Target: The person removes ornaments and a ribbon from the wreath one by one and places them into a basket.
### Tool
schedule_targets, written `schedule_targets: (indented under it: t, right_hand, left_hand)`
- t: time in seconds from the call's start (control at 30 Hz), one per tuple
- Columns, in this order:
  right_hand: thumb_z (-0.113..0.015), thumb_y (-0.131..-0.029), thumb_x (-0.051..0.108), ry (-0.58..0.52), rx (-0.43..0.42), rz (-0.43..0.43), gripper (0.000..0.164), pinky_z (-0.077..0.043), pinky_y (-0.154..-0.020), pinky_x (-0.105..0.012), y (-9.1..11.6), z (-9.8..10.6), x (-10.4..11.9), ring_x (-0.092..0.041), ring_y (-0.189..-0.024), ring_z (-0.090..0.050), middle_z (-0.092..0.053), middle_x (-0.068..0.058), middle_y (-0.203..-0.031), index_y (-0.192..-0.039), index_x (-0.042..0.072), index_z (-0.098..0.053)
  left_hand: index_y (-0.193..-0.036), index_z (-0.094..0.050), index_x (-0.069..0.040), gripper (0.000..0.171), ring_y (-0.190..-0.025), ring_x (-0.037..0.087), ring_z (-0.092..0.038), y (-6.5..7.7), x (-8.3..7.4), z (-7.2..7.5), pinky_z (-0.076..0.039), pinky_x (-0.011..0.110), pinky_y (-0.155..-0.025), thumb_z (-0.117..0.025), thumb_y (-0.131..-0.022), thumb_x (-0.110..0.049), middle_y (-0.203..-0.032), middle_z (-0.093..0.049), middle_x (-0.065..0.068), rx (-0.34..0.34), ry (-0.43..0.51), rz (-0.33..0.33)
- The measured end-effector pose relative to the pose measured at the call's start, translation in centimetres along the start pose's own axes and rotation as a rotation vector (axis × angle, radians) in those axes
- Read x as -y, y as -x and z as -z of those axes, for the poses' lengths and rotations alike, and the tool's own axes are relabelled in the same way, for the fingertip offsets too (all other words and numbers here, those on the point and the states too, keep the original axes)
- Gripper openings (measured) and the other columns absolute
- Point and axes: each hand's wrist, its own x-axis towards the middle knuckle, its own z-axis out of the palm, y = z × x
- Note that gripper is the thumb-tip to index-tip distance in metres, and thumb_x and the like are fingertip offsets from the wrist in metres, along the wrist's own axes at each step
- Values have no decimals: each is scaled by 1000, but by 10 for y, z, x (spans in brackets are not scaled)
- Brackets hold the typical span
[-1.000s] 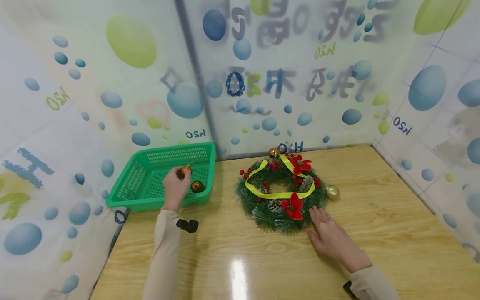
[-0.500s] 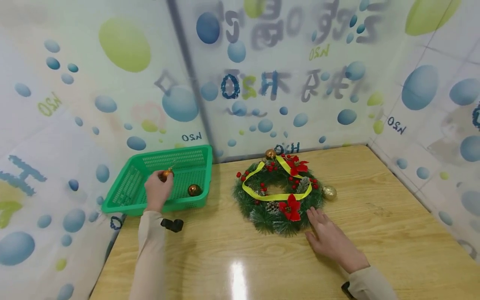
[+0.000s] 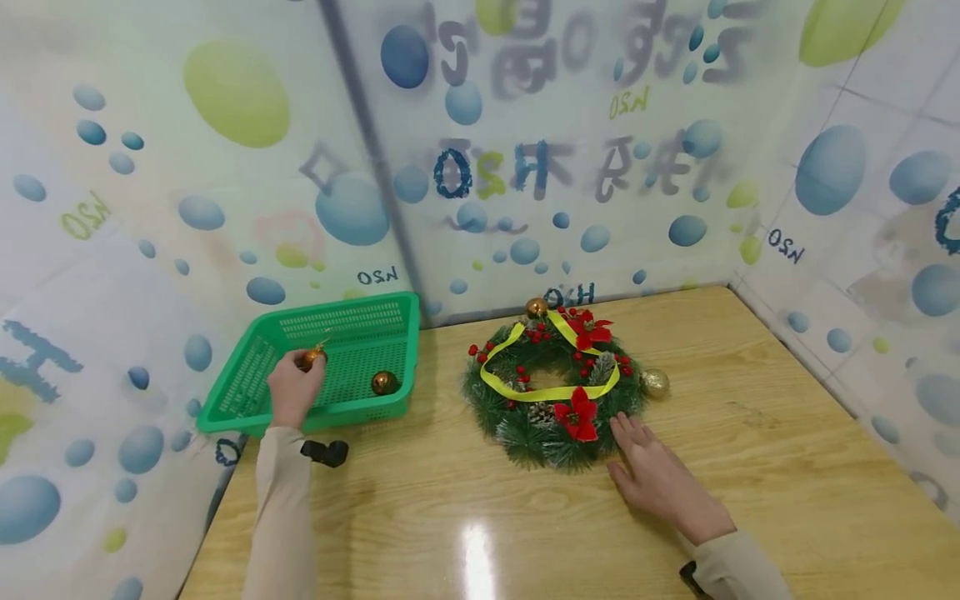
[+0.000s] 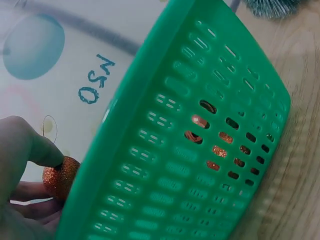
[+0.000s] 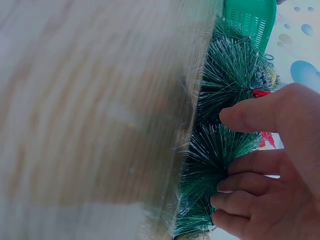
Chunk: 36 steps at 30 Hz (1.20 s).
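My left hand (image 3: 295, 388) pinches a copper-coloured bauble (image 3: 312, 358) with a thin loop, over the left part of the green basket (image 3: 408, 354). In the left wrist view the glittery bauble (image 4: 60, 179) sits between thumb and fingers, partly behind the basket rim. Another copper bauble (image 3: 385, 382) lies inside the basket at its right. My right hand (image 3: 667, 479) rests with extended fingers against the lower right of a green wreath (image 3: 517, 446). The wreath bears red flowers (image 3: 577, 414), berries, a pine cone and a loose yellow ribbon (image 3: 551, 392).
A gold bauble (image 3: 655, 383) sits at the wreath's right edge, and a copper one (image 3: 536, 307) at its back. All stand on a wooden table (image 3: 420, 517). Patterned sheeting (image 3: 480, 208) walls the table's back and sides.
My left hand has moved left within the basket, still pinching the bauble. The right hand stays at the wreath. The whole head view has shifted slightly.
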Motion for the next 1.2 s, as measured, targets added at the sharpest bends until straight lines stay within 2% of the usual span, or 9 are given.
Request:
schedule_targets:
  t: [0.23,0.37,0.57,0.83,1.07,1.2]
  right_hand:
    - [-70,-93,14,-1,4,-1,61,-41,-110,-65,0,1,-1,-57,-136,-43,-45,-40,-145,-139,-19,-47]
    - [-70,-93,14,2,1,-2,61,-41,-111,-65,1,3,-1,-57,-135,-44,-45,-40,-145,-139,-20,-47]
    - [-70,-93,13,3,-6,4,61,-41,-110,-65,1,4,0,-57,-134,-45,-46,-40,-144,-138,-20,-48]
    - [-70,-93,12,-6,-3,10,60,-42,-110,-65,2,3,0,-57,-134,-45,-46,-40,-143,-138,-20,-48]
    - [-70,-93,11,-7,0,17,60,-42,-110,-64,2,5,1,-57,-134,-46,-46,-41,-143,-139,-20,-48]
    - [-70,-93,12,5,-3,25,60,-43,-110,-64,2,4,1,-56,-134,-46,-47,-40,-143,-139,-19,-48]
  left_hand:
    - [-149,-39,9,60,-127,46,-50,5,-3,6,-48,60,-102,-42,-106,-32,-140,-49,35,-9,-4,10]
    - [-149,-39,8,59,-129,46,-51,7,-8,5,-49,59,-102,-42,-107,-33,-142,-49,33,-3,-13,-5]
    - [-149,-40,8,56,-129,45,-52,14,-21,-3,-50,59,-101,-44,-107,-29,-142,-49,32,23,21,-53]
    - [-147,-44,6,49,-127,43,-54,21,-46,-24,-51,56,-103,-49,-107,-23,-141,-51,29,51,56,-128]
    - [-143,-48,6,45,-125,42,-56,31,-71,-51,-51,54,-103,-50,-106,-19,-137,-53,28,124,47,-217]
    - [-142,-49,6,44,-123,40,-57,35,-80,-63,-52,52,-102,-51,-105,-18,-135,-54,26,159,39,-250]
